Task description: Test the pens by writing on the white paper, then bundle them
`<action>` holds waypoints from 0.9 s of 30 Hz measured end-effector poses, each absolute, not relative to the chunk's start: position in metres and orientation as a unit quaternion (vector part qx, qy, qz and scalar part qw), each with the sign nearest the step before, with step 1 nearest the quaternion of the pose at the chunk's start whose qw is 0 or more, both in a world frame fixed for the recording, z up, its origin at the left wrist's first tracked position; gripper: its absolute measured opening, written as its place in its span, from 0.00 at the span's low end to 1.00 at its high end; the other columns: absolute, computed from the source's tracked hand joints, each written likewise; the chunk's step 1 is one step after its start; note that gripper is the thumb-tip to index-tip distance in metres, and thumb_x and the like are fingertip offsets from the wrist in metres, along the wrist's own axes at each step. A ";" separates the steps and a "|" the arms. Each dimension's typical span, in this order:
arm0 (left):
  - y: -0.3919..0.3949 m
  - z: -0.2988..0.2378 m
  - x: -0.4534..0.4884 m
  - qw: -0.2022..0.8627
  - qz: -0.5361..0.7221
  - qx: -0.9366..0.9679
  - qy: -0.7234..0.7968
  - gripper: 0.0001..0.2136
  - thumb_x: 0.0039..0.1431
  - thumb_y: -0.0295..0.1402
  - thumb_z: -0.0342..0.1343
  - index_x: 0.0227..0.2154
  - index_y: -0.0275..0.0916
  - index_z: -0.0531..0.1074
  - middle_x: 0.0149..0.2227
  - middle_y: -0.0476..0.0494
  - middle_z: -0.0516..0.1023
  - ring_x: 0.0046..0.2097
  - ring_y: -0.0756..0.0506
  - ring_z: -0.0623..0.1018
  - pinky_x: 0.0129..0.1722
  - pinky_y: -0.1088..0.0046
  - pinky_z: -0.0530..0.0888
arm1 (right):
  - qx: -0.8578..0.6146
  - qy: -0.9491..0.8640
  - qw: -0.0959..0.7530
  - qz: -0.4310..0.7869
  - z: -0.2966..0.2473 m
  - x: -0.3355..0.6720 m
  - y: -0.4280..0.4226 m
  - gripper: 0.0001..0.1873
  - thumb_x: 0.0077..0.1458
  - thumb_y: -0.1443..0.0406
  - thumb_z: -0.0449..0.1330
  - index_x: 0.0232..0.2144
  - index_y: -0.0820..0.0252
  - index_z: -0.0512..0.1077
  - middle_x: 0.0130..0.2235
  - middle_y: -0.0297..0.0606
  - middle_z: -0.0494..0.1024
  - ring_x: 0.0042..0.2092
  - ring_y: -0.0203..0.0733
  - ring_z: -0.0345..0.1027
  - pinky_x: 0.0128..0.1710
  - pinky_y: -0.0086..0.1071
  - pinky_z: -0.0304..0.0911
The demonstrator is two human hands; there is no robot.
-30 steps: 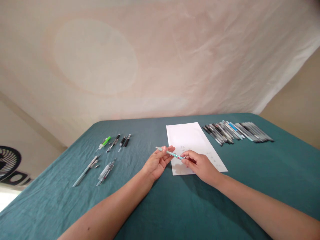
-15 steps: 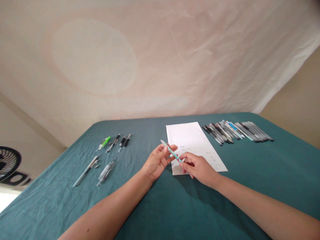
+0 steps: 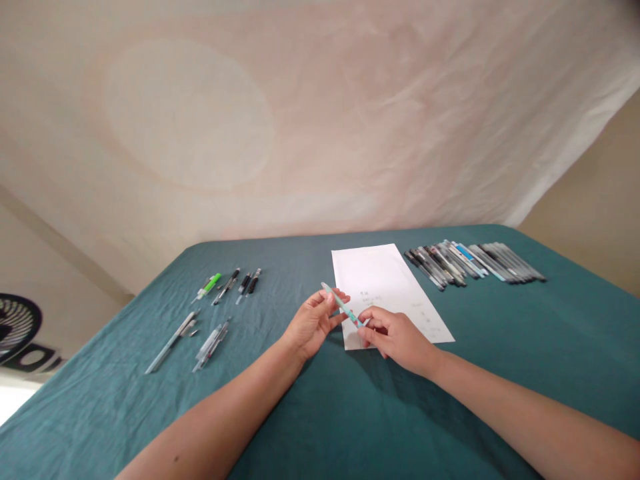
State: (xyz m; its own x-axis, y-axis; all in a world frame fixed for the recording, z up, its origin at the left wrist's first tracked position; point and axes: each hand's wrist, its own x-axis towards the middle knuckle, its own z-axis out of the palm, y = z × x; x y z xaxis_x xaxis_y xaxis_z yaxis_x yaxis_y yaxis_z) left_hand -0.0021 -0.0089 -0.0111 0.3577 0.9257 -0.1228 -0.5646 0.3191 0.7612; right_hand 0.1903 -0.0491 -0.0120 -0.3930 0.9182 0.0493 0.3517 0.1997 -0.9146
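Observation:
A slim pen [image 3: 342, 305], pale at its upper left end and turquoise further down, slants between my two hands above the near part of a white paper sheet [image 3: 367, 267]. The thumb and fingers of my left hand [image 3: 313, 323] pinch its pale end, with the other fingers loosely spread. My right hand [image 3: 395, 337] grips the lower turquoise end, fingers curled, so that tip is hidden. Small faint handwriting shows on the paper near the hands.
On the teal cloth [image 3: 300, 427], a row of several pens [image 3: 470, 263] lies at the right. Pen parts lie at the left: a green-ended pen [image 3: 209, 287], black-gripped pieces [image 3: 250, 283], a long pale barrel [image 3: 170, 343] and thin clear pieces [image 3: 212, 345]. A fan [image 3: 20, 323] stands beyond the left edge.
The pen has turned slightly in my fingers, and the spread fingers of my left hand have drawn in a little. My arms stay almost in place.

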 end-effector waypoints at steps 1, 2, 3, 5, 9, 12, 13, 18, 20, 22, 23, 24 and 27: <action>-0.008 -0.011 -0.002 0.761 0.486 0.321 0.284 0.08 0.54 0.31 0.60 0.37 0.35 0.73 0.40 0.41 0.76 0.46 0.44 0.75 0.45 0.64 0.72 | -0.450 -0.706 0.319 0.444 -0.012 0.190 -0.049 0.10 0.57 0.58 0.53 0.38 0.56 0.66 0.25 0.30 0.76 0.18 0.31 0.62 0.20 0.25 0.57; -0.008 -0.010 -0.003 0.763 0.483 0.325 0.281 0.10 0.54 0.30 0.60 0.40 0.36 0.73 0.40 0.41 0.75 0.45 0.44 0.75 0.45 0.64 0.73 | -0.451 -0.705 0.319 0.444 -0.012 0.190 -0.049 0.10 0.57 0.58 0.53 0.38 0.56 0.67 0.25 0.30 0.76 0.18 0.31 0.61 0.20 0.25 0.57; -0.007 -0.009 -0.003 0.764 0.481 0.328 0.277 0.12 0.55 0.30 0.59 0.43 0.38 0.72 0.41 0.41 0.75 0.46 0.44 0.75 0.45 0.64 0.73 | -0.454 -0.705 0.319 0.442 -0.012 0.191 -0.049 0.10 0.57 0.58 0.52 0.38 0.56 0.67 0.25 0.30 0.76 0.18 0.31 0.61 0.20 0.25 0.57; -0.006 -0.007 -0.004 0.762 0.487 0.328 0.275 0.15 0.56 0.31 0.58 0.47 0.40 0.70 0.43 0.41 0.75 0.47 0.43 0.75 0.45 0.63 0.73 | -0.462 -0.706 0.318 0.432 -0.012 0.191 -0.048 0.10 0.57 0.59 0.53 0.38 0.56 0.67 0.25 0.30 0.76 0.18 0.31 0.62 0.20 0.25 0.57; -0.001 -0.010 -0.006 0.733 0.520 0.311 0.310 0.07 0.56 0.32 0.58 0.37 0.36 0.73 0.40 0.41 0.77 0.45 0.44 0.77 0.44 0.66 0.74 | -0.477 -0.729 0.322 0.370 -0.014 0.192 -0.048 0.08 0.56 0.60 0.55 0.37 0.55 0.69 0.24 0.29 0.74 0.23 0.33 0.65 0.24 0.26 0.57; 0.001 -0.015 -0.008 0.726 0.521 0.307 0.327 0.07 0.56 0.30 0.58 0.36 0.35 0.73 0.40 0.41 0.77 0.43 0.45 0.77 0.46 0.67 0.73 | -0.488 -0.742 0.329 0.321 -0.015 0.192 -0.049 0.07 0.55 0.60 0.56 0.35 0.54 0.70 0.23 0.28 0.72 0.25 0.35 0.65 0.25 0.26 0.56; 0.001 -0.015 -0.008 0.729 0.519 0.309 0.323 0.07 0.56 0.30 0.58 0.37 0.35 0.73 0.40 0.41 0.77 0.44 0.45 0.77 0.46 0.66 0.73 | -0.487 -0.740 0.332 0.324 -0.015 0.192 -0.049 0.07 0.55 0.60 0.56 0.35 0.54 0.70 0.23 0.28 0.72 0.25 0.35 0.65 0.25 0.26 0.56; -0.001 -0.010 -0.009 0.756 0.502 0.323 0.270 0.07 0.56 0.30 0.58 0.38 0.37 0.73 0.42 0.43 0.77 0.48 0.43 0.76 0.45 0.66 0.73 | -0.421 -0.657 0.301 0.548 -0.014 0.191 -0.048 0.12 0.57 0.55 0.52 0.37 0.58 0.64 0.25 0.30 0.73 0.17 0.30 0.58 0.18 0.25 0.52; -0.001 -0.009 -0.010 0.759 0.497 0.325 0.266 0.08 0.56 0.31 0.58 0.39 0.37 0.73 0.44 0.41 0.76 0.50 0.41 0.74 0.45 0.66 0.73 | -0.396 -0.635 0.284 0.599 -0.013 0.191 -0.048 0.14 0.57 0.54 0.52 0.37 0.58 0.62 0.26 0.31 0.74 0.16 0.29 0.56 0.16 0.24 0.50; 0.000 -0.008 -0.009 0.752 0.499 0.327 0.280 0.09 0.57 0.32 0.57 0.41 0.37 0.73 0.46 0.39 0.76 0.51 0.40 0.74 0.45 0.65 0.74 | -0.414 -0.650 0.296 0.564 -0.013 0.191 -0.048 0.15 0.57 0.54 0.51 0.38 0.59 0.63 0.26 0.31 0.73 0.17 0.29 0.57 0.17 0.25 0.52; 0.000 -0.008 -0.009 0.743 0.503 0.328 0.295 0.10 0.57 0.32 0.57 0.41 0.36 0.73 0.46 0.38 0.76 0.50 0.40 0.74 0.45 0.65 0.74 | -0.437 -0.670 0.308 0.515 -0.013 0.192 -0.048 0.14 0.57 0.54 0.52 0.37 0.58 0.64 0.25 0.30 0.73 0.18 0.30 0.59 0.19 0.25 0.53; 0.001 -0.009 -0.008 0.733 0.507 0.329 0.311 0.11 0.57 0.32 0.57 0.42 0.35 0.73 0.45 0.37 0.76 0.48 0.41 0.75 0.44 0.65 0.74 | -0.462 -0.694 0.318 0.451 -0.013 0.192 -0.049 0.12 0.57 0.55 0.52 0.37 0.58 0.66 0.24 0.30 0.72 0.20 0.31 0.61 0.21 0.25 0.54; 0.000 -0.009 -0.007 0.714 0.513 0.324 0.349 0.11 0.56 0.32 0.58 0.40 0.33 0.74 0.40 0.37 0.78 0.42 0.44 0.78 0.44 0.66 0.74 | -0.508 -0.764 0.319 0.237 -0.014 0.192 -0.052 0.08 0.56 0.59 0.55 0.34 0.56 0.68 0.25 0.29 0.72 0.26 0.34 0.66 0.27 0.27 0.54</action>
